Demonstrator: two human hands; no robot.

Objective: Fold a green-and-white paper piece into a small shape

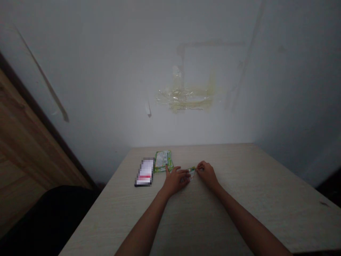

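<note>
The spread left hand [176,180] seemingly steadies a green-and-white packet [192,172]. The right hand [207,174] pinches its right end, perhaps for tension.

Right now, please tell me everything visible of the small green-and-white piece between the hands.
The small green-and-white piece looks thin, like film or paper, green along its far edge and paler nearer. The right hand seems to pinch its far right corner; the left hand partly hides its left side. It is on or just above the pale wood-look table.
</note>
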